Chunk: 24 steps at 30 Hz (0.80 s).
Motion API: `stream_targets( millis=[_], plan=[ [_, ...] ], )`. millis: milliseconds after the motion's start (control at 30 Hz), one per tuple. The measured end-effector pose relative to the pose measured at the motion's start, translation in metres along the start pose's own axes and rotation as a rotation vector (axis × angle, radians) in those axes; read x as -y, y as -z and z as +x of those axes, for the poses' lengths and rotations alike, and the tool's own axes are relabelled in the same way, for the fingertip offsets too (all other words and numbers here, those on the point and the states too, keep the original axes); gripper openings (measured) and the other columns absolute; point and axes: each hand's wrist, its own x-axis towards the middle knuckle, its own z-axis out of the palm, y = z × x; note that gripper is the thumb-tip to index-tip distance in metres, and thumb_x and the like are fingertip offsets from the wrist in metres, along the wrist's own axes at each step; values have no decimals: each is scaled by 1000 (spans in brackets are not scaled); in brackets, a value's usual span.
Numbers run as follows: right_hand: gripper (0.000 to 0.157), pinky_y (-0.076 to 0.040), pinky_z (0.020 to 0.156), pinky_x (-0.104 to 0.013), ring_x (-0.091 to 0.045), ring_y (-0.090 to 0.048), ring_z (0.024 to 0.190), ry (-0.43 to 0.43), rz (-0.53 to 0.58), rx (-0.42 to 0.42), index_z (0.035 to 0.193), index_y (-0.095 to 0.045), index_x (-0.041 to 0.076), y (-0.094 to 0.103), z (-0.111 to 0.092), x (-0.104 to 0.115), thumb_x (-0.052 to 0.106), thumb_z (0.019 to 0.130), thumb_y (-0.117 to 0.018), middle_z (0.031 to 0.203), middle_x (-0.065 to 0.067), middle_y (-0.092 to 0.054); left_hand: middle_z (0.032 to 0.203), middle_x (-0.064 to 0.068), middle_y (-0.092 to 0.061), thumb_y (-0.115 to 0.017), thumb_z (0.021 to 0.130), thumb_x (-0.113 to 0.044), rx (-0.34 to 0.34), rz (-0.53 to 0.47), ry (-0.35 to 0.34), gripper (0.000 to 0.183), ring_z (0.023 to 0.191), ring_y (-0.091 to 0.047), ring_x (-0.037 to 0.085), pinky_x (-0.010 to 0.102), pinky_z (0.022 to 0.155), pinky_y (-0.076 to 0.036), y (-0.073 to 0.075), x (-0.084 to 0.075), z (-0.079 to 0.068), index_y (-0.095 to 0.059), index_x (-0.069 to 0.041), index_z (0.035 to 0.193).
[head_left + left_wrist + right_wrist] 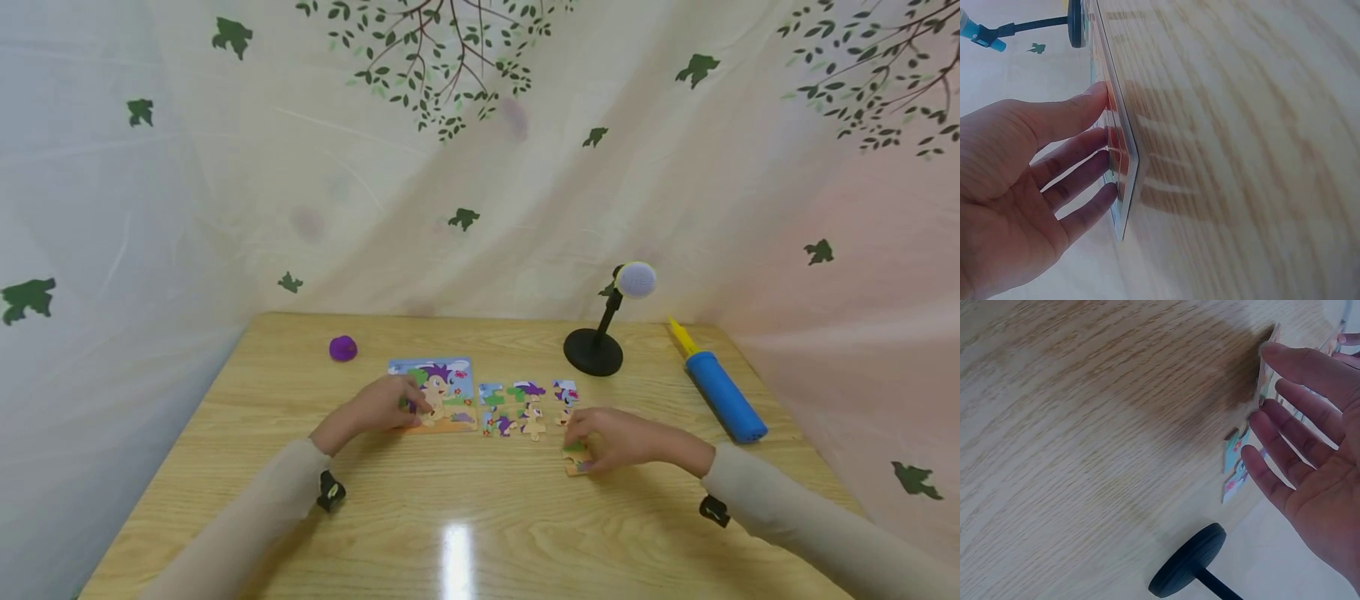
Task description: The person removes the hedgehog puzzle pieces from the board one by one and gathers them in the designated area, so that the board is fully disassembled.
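On the table lies a flat picture puzzle board (459,375) showing a cartoon figure with purple hair. My left hand (386,404) rests over its left part, thumb and fingertips touching the board's face in the left wrist view. To the right of the board, several loose puzzle pieces (533,421) lie in rough rows. My right hand (618,437) is at the near right end of them, where thumb and fingers pinch a green and orange puzzle piece (576,467) at its edges. Part of that piece is hidden under the fingers.
A black stand (592,352) with a white round-headed microphone (636,281) is behind the loose pieces. A blue hand pump (726,396) with a yellow nozzle lies at the right. A small purple object (342,348) sits at the back left. A printed curtain (375,208) hangs behind the table.
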Motion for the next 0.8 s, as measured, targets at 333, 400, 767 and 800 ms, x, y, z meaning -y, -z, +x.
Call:
stream_targets(
  millis=[333,400,767,800],
  plan=[
    [30,-55,79,-27,-11,-56,89,-1,19,-5,110,-76,7,-3,-2,-4,14,83,-84,106,-2,-65,113,8,-73,-80,86,-13,4,-4,8,21,108,-67,28,48,100,-55,1,-2,0,-81,-13,107],
    [31,-55,79,-26,-11,-56,89,-20,17,-3,112,-76,8,-3,-3,-5,16,83,-84,106,-1,-64,114,9,-73,-80,86,-13,6,-2,11,21,109,-67,29,49,100,-55,2,-2,0,-81,-13,107],
    [38,-59,87,-41,-23,-62,100,4,-27,-53,116,-74,6,2,8,-4,15,81,-86,113,-6,-63,113,8,-73,-81,86,-13,7,-7,8,21,109,-67,28,48,100,-55,2,-1,0,-81,-13,107],
    [39,-59,88,-42,-24,-63,102,13,-32,-63,117,-74,5,2,10,-3,14,81,-85,114,-6,-63,112,7,-73,-81,86,-13,6,-8,7,21,108,-67,28,48,100,-56,1,-1,0,-81,-13,107]
  ],
)
